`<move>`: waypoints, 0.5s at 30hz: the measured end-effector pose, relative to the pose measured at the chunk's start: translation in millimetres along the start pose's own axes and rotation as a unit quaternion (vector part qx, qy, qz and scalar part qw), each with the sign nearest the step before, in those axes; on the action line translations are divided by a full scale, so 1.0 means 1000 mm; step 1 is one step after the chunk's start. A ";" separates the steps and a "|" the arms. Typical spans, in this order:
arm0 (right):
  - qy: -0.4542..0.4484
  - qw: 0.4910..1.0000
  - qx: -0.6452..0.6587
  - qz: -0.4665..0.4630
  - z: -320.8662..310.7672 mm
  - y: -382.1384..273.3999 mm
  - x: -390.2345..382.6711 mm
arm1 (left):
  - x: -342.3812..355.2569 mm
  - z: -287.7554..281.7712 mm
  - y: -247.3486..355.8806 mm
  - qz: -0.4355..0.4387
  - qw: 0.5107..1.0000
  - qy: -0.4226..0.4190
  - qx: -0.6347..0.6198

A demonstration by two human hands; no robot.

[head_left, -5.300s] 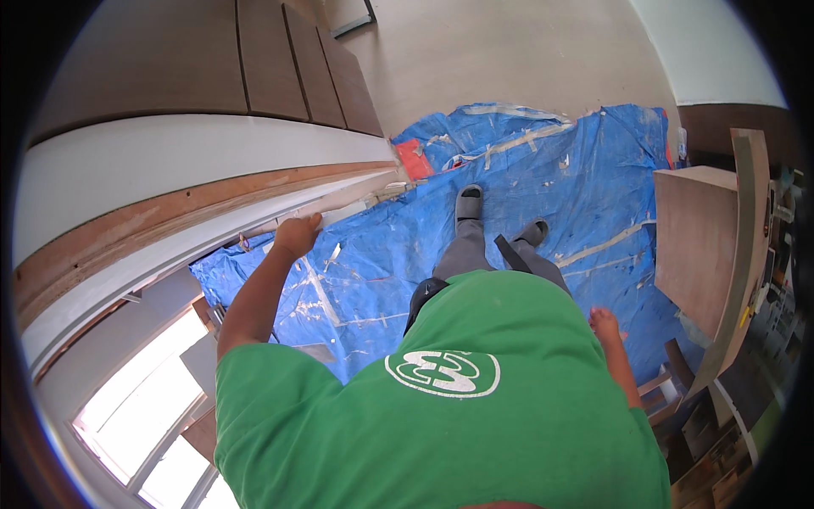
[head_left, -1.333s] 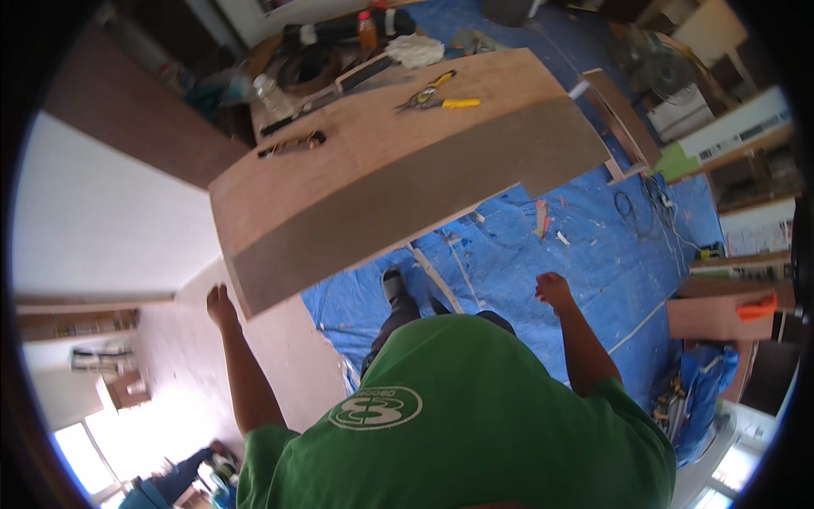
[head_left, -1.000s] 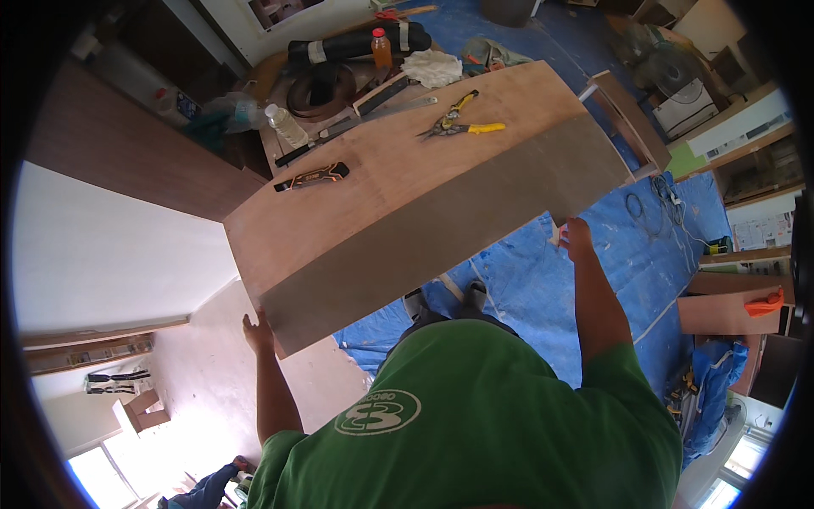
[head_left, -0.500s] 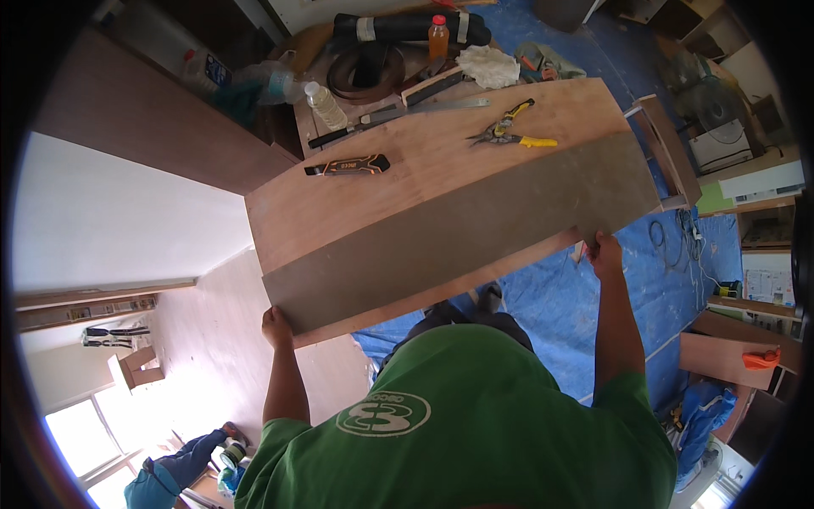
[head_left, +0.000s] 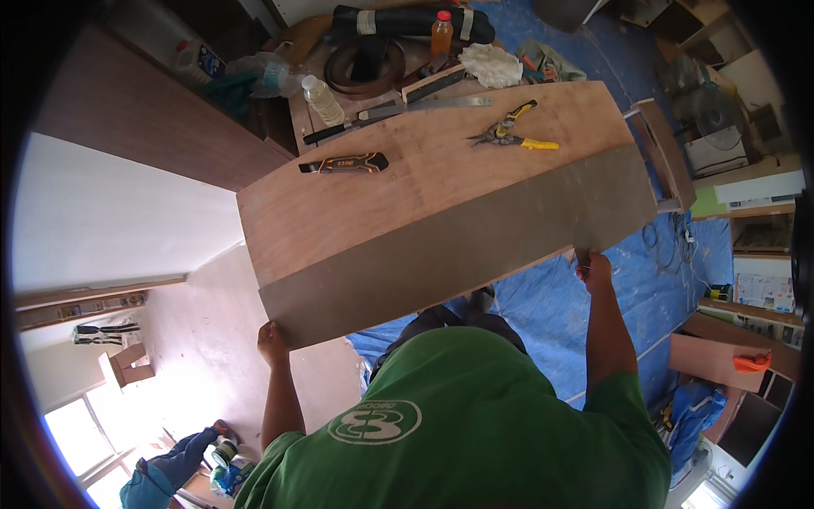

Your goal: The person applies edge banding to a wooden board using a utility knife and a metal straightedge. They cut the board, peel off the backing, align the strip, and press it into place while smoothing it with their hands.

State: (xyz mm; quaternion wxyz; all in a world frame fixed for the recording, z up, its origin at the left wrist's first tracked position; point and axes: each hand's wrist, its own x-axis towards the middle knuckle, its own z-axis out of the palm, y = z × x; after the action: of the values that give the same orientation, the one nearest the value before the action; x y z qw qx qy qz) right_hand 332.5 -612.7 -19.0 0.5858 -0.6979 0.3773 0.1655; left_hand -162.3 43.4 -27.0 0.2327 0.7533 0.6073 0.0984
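Note:
A long grey-brown sheet (head_left: 441, 242), thin and stiff like laminate, lies along the near side of a plywood board (head_left: 407, 191). At its near left corner, my left hand (head_left: 273, 343) is closed on the edge. My right hand (head_left: 597, 270) pinches the near edge towards the right end, by a small notch. On the bare wood beyond the sheet rest a black and orange utility knife (head_left: 343, 163) at left and yellow-handled snips (head_left: 519, 131) at right, both untouched.
Behind the board are a clear bottle (head_left: 322, 102), a long metal blade (head_left: 441, 103), a coiled brown strip (head_left: 343, 72) and an orange drink bottle (head_left: 442, 36). Blue tarp (head_left: 543, 322) covers the floor. Another person (head_left: 182, 462) is at lower left.
Both hands have drawn the sheet towards me. Its near edge now covers most of the wood strip that showed along the board's front. The knife and snips stay on the board.

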 end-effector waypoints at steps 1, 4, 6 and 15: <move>0.009 1.000 -0.024 0.004 0.001 -0.001 -0.001 | -0.001 0.001 -0.001 -0.013 1.000 -0.004 -0.016; 0.043 0.994 -0.098 -0.002 -0.003 0.000 0.001 | 0.001 0.006 0.002 -0.043 0.997 -0.017 -0.063; 0.070 0.985 -0.152 -0.032 -0.010 0.004 0.005 | 0.004 0.007 0.006 -0.054 0.994 -0.022 -0.095; 0.199 0.878 -0.263 -0.347 0.002 0.032 0.000 | -0.008 0.021 0.054 0.167 0.979 0.112 -0.018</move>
State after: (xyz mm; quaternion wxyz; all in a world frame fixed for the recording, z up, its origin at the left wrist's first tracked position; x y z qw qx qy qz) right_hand 309.4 -611.9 -41.4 0.3136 -0.9305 0.1623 -0.0973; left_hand -108.4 22.9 -18.6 0.1573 0.8239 0.4933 0.2305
